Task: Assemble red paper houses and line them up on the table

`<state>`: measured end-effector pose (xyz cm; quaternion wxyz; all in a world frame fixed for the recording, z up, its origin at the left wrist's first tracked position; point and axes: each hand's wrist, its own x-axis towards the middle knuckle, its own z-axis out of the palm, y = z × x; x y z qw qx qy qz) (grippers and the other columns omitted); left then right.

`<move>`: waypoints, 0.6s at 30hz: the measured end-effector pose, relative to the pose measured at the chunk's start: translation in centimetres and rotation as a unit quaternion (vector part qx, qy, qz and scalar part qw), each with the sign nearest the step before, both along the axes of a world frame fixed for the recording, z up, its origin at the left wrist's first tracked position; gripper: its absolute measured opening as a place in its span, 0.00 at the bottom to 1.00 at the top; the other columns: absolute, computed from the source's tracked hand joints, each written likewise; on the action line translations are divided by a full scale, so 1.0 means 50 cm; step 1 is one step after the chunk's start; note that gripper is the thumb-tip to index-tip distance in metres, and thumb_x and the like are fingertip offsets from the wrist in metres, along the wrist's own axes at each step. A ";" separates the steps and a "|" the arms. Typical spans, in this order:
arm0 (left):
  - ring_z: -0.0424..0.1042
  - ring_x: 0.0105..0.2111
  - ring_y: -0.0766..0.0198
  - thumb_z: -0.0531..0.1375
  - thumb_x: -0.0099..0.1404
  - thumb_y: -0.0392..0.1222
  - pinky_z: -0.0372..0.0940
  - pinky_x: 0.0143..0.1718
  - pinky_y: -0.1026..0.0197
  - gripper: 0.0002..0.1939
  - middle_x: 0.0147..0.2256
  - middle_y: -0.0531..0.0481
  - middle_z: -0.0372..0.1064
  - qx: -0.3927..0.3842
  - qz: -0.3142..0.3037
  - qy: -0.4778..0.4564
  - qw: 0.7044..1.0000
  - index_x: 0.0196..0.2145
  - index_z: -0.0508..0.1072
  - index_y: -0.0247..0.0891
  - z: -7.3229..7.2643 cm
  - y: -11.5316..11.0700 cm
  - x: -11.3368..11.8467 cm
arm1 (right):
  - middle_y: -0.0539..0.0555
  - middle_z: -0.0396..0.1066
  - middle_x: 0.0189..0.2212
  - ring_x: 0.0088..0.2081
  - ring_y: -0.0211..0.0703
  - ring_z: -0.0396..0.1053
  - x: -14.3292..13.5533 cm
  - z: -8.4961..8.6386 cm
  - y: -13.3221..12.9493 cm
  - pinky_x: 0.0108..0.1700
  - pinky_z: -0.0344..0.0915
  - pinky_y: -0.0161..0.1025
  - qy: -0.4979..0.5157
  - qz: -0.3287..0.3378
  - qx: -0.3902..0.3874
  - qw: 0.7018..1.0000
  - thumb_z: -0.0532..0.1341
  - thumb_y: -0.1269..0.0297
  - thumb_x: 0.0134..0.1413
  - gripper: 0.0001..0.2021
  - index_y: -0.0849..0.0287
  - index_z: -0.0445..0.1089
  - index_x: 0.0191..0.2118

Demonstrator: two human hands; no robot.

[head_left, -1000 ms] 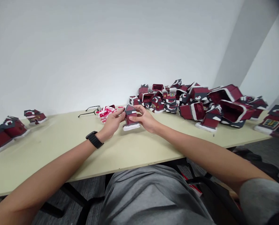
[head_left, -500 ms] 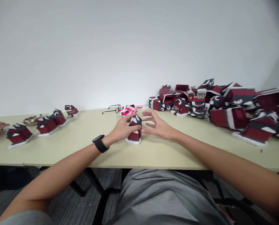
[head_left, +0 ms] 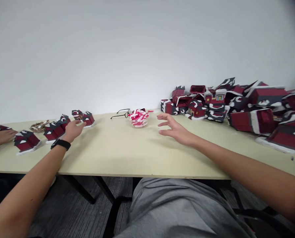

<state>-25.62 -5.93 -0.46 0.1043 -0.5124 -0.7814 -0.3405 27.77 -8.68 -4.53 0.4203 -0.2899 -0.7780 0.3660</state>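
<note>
My left hand (head_left: 73, 131) is stretched out to the left, with its thumb against the lower front of a small dark-red model house (head_left: 89, 118) with a grey, snow-patched roof and white base. The fingers are partly hidden, and the house is at table height beside another model house (head_left: 77, 114). My right hand (head_left: 173, 129) hovers over the middle of the table, fingers curved and apart, holding nothing. Nearest to it lies a bundle of red-and-white printed ribbon or strips (head_left: 139, 118).
Several model houses (head_left: 27, 142) stand at the left, near a tan bundle (head_left: 39, 126). Another person's hand (head_left: 5, 136) is at the far left by a dark object. Black eyeglasses (head_left: 122, 114) lie near the wall. A large pile of model houses (head_left: 251, 120) fills the right side.
My left hand has carried the small house from the middle of the table to the left, beside the other houses. My right hand stays near the middle, open. The red-and-white bundle is now uncovered.
</note>
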 end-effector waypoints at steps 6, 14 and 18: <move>0.77 0.41 0.45 0.61 0.59 0.52 0.67 0.45 0.51 0.14 0.37 0.42 0.80 -0.037 -0.084 0.029 0.995 0.31 0.80 0.40 -0.007 0.009 0.088 | 0.57 0.57 0.66 0.58 0.54 0.69 -0.006 -0.007 0.000 0.55 0.71 0.54 -0.019 -0.055 0.006 0.998 0.65 0.59 0.54 0.27 0.47 0.60 0.60; 0.72 0.31 0.56 0.60 0.62 0.58 0.63 0.33 0.57 0.19 0.32 0.46 0.79 0.011 -0.331 -0.018 0.943 0.34 0.82 0.41 0.055 0.055 0.372 | 0.54 0.77 0.49 0.54 0.52 0.73 0.044 0.021 0.067 0.60 0.66 0.51 -0.067 -0.140 0.090 0.984 0.62 0.63 0.54 0.07 0.54 0.76 0.39; 0.75 0.38 0.54 0.61 0.62 0.54 0.66 0.39 0.57 0.17 0.41 0.45 0.80 -0.011 -0.398 0.024 0.917 0.39 0.82 0.41 0.074 0.091 0.472 | 0.59 0.77 0.48 0.53 0.56 0.72 0.180 0.062 0.147 0.61 0.64 0.53 -0.122 -0.365 0.219 0.897 0.59 0.65 0.52 0.14 0.57 0.78 0.43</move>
